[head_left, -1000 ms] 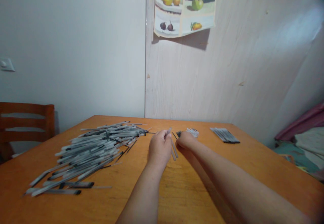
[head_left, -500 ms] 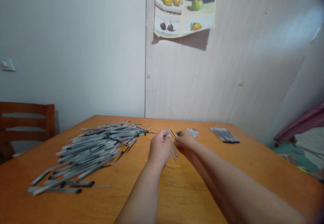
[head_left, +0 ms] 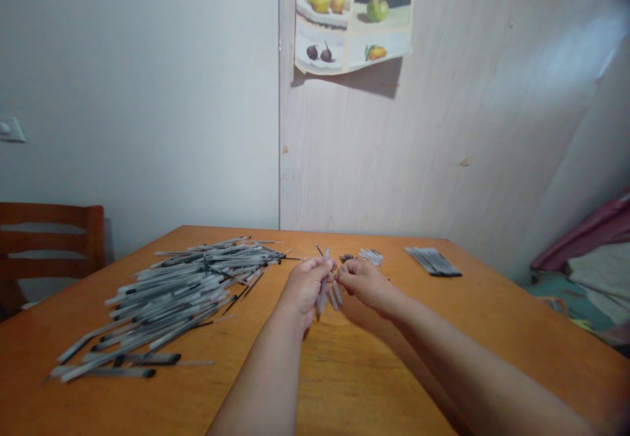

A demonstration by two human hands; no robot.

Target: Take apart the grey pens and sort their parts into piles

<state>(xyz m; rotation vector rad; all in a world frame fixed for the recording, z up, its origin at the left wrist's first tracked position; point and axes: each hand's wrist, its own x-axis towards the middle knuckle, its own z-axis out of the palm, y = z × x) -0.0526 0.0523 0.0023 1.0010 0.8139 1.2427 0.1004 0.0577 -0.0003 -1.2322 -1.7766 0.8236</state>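
Observation:
My left hand [head_left: 305, 285] is closed around a few clear pen barrels [head_left: 329, 294] that stick out below its fingers. My right hand [head_left: 361, 281] sits right beside it, fingertips pinching a thin dark refill [head_left: 319, 250] that pokes up between the two hands. Both hands hover over the middle of the orange wooden table [head_left: 364, 370]. A large loose pile of clear and black pens [head_left: 182, 291] lies to the left of my left hand.
Behind my hands lie a small heap of pen parts [head_left: 370, 255] and a neat row of dark pens [head_left: 433, 261] at the back right. A wooden chair [head_left: 49, 239] stands at the left. A fruit picture [head_left: 352, 22] hangs on the wall.
Both hands have drawn a little nearer to me and closer together. The barrels in my left hand tilted, and the thin refill now points up between the hands.

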